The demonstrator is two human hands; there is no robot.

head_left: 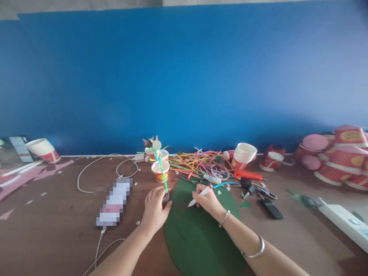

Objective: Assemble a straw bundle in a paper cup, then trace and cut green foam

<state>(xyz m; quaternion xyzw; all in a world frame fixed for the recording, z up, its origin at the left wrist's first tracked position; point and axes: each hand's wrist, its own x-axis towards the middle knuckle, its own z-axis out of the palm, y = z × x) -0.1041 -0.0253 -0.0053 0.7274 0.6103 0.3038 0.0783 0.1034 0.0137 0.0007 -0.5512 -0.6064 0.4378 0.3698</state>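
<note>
My right hand [205, 199] grips a white marker [202, 192] with a red end. The marker's reddish tip points down at the large dark green round sheet [201, 237]. My left hand [156, 207] lies left of the sheet's edge, its fingers curled around a small dark round object [166, 197], mostly hidden by the hand. A green straw [164, 178] rises from beside that hand and passes in front of a paper cup [160, 170]. Behind the cup stand other cups with straws and a pale round cutout [156, 145].
Many coloured sticks [198, 163] are piled behind the sheet. To the right are a white cup [244, 155], an orange-red tool [248, 175], keys [247, 186], a power strip [345, 224] and stacked red cups [349, 157]. A phone [115, 203] with a cable lies left.
</note>
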